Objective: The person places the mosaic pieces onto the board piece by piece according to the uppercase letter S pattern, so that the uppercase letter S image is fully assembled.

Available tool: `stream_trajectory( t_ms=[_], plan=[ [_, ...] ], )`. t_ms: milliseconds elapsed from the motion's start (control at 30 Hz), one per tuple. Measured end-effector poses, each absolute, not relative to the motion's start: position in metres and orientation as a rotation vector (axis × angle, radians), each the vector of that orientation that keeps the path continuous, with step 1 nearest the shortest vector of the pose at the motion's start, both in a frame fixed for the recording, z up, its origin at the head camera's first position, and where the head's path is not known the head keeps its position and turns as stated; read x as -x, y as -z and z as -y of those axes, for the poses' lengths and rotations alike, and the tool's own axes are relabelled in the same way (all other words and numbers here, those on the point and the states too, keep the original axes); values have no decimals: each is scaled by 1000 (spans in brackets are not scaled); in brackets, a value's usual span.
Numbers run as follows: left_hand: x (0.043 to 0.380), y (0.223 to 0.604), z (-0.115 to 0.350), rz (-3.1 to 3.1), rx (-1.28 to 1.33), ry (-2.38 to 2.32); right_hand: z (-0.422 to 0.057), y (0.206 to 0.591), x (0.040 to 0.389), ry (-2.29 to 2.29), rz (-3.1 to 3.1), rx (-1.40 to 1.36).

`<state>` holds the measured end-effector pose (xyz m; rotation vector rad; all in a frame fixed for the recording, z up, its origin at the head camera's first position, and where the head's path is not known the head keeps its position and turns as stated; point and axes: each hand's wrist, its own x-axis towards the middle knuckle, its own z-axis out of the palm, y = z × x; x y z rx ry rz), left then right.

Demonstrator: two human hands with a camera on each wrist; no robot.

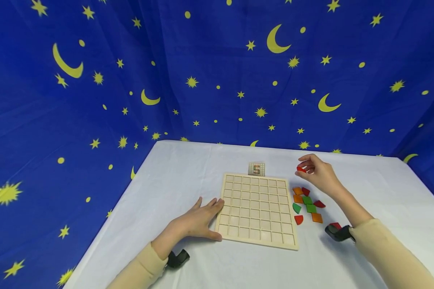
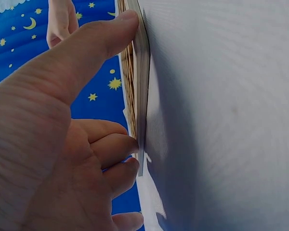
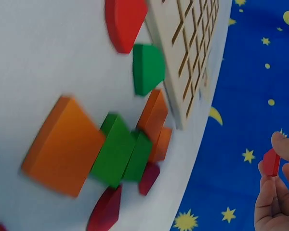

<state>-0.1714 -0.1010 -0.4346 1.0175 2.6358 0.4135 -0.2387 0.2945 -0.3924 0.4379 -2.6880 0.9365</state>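
A pale wooden grid board [image 1: 254,209] with square recesses lies on the white table. My left hand [image 1: 199,221] rests along its left edge, thumb and fingertips touching the frame, fingers fairly straight; the left wrist view shows the thumb [image 2: 111,36] on the board's side. In the air beyond the board's far right corner, my right hand [image 1: 319,174] pinches a red quarter-circle tile [image 3: 271,162] between thumb and fingers. Loose tiles lie right of the board: orange squares [image 1: 316,217], green squares [image 1: 311,208], a green quarter-circle [image 1: 296,208] and several red quarter-circles [image 1: 298,219].
A small pattern card [image 1: 256,169] showing an S-like shape on a grid lies at the board's far edge. Blue cloth [image 1: 217,72] with yellow moons and stars hangs behind and beside the table. One red tile [image 1: 335,225] lies partly under the right wrist's black camera mount [image 1: 338,233].
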Motion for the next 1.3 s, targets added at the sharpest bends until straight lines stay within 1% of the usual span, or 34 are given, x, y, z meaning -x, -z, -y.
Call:
stream_trajectory(
  t_ms=[267,867,1300],
  plan=[
    [171,435,102,-2638,-1014,-411,-276,392,243,-964,2656,-505],
    [171,436,101,-2644,-1005,-387,-239,398,248,-1032,2717,-522],
    [172,434,101,-2627,-1001,-399,-226,412,251,-1078,2693,-610]
  ],
)
